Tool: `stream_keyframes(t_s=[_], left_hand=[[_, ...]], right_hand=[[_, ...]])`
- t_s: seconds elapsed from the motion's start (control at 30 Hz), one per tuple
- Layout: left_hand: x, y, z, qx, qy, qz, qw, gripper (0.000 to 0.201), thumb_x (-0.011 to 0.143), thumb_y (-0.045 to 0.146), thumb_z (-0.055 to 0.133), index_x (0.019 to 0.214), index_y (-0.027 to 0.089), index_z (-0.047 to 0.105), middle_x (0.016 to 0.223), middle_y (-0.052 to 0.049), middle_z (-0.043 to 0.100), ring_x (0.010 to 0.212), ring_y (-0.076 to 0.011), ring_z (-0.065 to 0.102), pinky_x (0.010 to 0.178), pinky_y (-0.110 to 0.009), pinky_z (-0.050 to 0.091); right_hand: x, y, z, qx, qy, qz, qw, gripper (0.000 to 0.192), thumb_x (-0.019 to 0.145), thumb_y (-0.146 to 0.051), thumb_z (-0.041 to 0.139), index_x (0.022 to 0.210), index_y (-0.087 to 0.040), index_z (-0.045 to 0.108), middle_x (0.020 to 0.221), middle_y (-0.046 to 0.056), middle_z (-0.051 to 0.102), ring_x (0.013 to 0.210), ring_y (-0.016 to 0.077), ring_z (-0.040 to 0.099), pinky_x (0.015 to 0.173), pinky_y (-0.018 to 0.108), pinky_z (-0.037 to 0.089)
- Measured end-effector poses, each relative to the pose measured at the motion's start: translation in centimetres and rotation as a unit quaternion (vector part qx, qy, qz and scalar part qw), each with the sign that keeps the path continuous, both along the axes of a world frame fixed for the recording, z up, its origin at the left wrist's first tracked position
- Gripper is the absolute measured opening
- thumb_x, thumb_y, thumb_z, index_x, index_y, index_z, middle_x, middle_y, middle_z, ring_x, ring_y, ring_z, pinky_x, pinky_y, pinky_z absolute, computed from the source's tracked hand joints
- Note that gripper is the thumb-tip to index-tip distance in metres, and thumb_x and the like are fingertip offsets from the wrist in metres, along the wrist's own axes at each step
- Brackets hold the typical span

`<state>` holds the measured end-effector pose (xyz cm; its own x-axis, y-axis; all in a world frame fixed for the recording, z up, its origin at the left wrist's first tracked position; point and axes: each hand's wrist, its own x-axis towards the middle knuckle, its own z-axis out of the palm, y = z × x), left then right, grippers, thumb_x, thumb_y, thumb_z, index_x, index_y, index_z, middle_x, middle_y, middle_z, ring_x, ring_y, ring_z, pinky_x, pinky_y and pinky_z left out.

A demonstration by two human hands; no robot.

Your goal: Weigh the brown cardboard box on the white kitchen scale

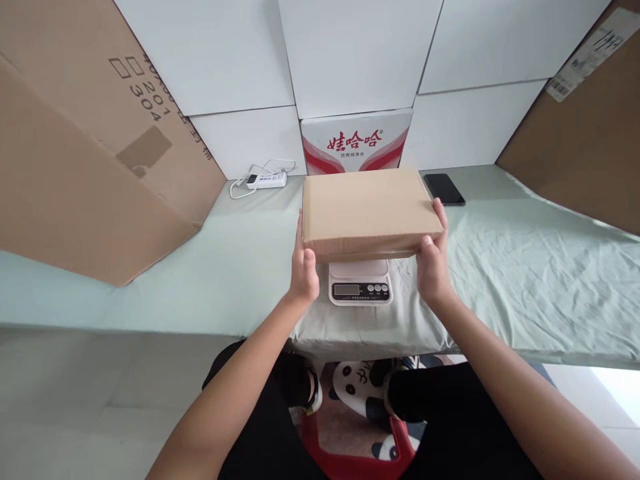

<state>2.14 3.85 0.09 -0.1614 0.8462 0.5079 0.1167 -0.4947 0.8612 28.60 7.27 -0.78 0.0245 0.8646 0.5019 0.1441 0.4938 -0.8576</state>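
Note:
A closed brown cardboard box is held between both my hands, over a white digital kitchen scale. My left hand presses on its left end, thumb at the near corner. At the right end, my right hand grips the near corner, thumb in front and fingers along the side. The box hides most of the scale's platform; the display and buttons show below its near edge. Whether the box's underside touches the platform, I cannot tell.
Large cardboard cartons stand at the left and right. White boxes line the back, with a red-and-white printed carton among them. A white device with a cable and a black phone lie on the green cloth.

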Motion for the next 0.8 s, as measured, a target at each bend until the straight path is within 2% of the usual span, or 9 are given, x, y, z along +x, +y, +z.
stream_keyframes(t_s=[0.07,0.17,0.3,0.43,0.6,0.8], left_hand=[[0.0,-0.8,-0.3,0.002,0.001,-0.002,1.0,0.091,0.101,0.093,0.036,0.166,0.032,0.057,0.169,-0.011,0.066,0.179,-0.0297,0.03,0.147,-0.047,0.026],[-0.1,-1.0,-0.9,-0.003,-0.006,0.01,1.0,0.088,0.102,0.091,0.036,0.165,0.033,0.058,0.168,-0.01,0.067,0.179,-0.028,0.029,0.148,-0.046,0.026],[-0.3,-0.6,-1.5,-0.002,-0.014,0.018,1.0,0.083,0.104,0.088,0.037,0.163,0.034,0.061,0.168,-0.009,0.066,0.179,-0.027,0.031,0.148,-0.044,0.024],[-0.3,-0.3,-1.6,-0.012,-0.026,0.023,0.999,0.084,0.103,0.089,0.037,0.162,0.034,0.062,0.167,-0.01,0.068,0.178,-0.0284,0.034,0.147,-0.046,0.028],[-0.1,-0.2,-1.6,-0.019,-0.023,0.02,0.999,0.086,0.103,0.09,0.035,0.163,0.033,0.061,0.167,-0.009,0.069,0.178,-0.0275,0.032,0.148,-0.045,0.024],[0.1,-0.1,-1.7,-0.014,-0.036,0.012,0.999,0.082,0.104,0.088,0.039,0.16,0.034,0.064,0.167,-0.009,0.068,0.177,-0.0272,0.036,0.147,-0.043,0.028]], right_hand=[[0.0,-1.1,-0.3,-0.001,-0.003,-0.005,1.0,0.076,0.106,-0.074,0.047,0.176,-0.055,0.026,0.19,-0.008,0.03,0.18,0.035,0.028,0.146,0.077,0.023],[-0.2,-2.1,-0.6,-0.013,0.003,-0.008,1.0,0.072,0.107,-0.071,0.048,0.175,-0.055,0.029,0.191,-0.009,0.029,0.181,0.0338,0.024,0.148,0.076,0.019],[-0.6,-2.7,-0.3,-0.041,0.005,-0.014,0.999,0.074,0.107,-0.07,0.05,0.176,-0.051,0.028,0.19,-0.004,0.032,0.18,0.0348,0.028,0.148,0.076,0.019],[-0.8,-2.9,0.0,-0.043,-0.009,-0.026,0.999,0.074,0.108,-0.072,0.048,0.176,-0.049,0.031,0.19,-0.002,0.032,0.18,0.0354,0.027,0.147,0.074,0.023],[-0.6,-2.7,-0.2,-0.046,-0.011,-0.024,0.999,0.073,0.108,-0.073,0.048,0.176,-0.05,0.031,0.189,-0.003,0.036,0.179,0.0353,0.031,0.147,0.075,0.022],[-0.3,-2.4,-0.5,-0.045,-0.016,-0.031,0.998,0.074,0.109,-0.072,0.046,0.177,-0.05,0.029,0.189,-0.003,0.036,0.179,0.034,0.031,0.147,0.074,0.024]])
